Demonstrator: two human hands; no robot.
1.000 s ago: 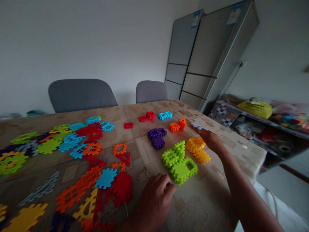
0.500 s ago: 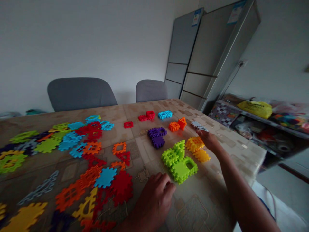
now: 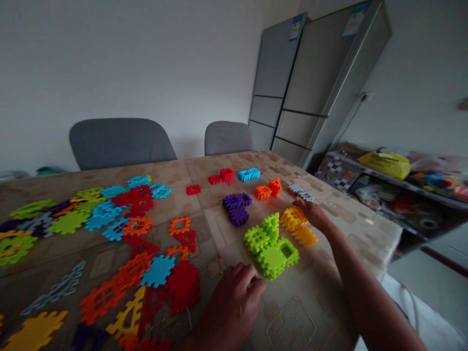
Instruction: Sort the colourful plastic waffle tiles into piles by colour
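Here's the left hand [image 3: 237,300], curled into a loose fist on the patterned, tan-brown table [image 3: 296,297]; whatever its palm covers is out of sight. Just beyond its knuckles sit lime-green, notched plastic pieces [image 3: 274,258], and to its left lies a flat, dark red, toothed plastic piece [image 3: 184,286]. Farther out, there's the right hand [image 3: 310,213], reaching palm-down, fingertips at the small, pale grey, notched plastic pieces [image 3: 305,196]; pinching or only touching, I can't tell. Right beside that hand, on its near side, are yellow, notched plastic pieces [image 3: 305,236]. Off to its left: a purple plastic cluster [image 3: 238,215], then orange plastic pieces [image 3: 263,192], and beyond those, bright blue ones [image 3: 249,174].
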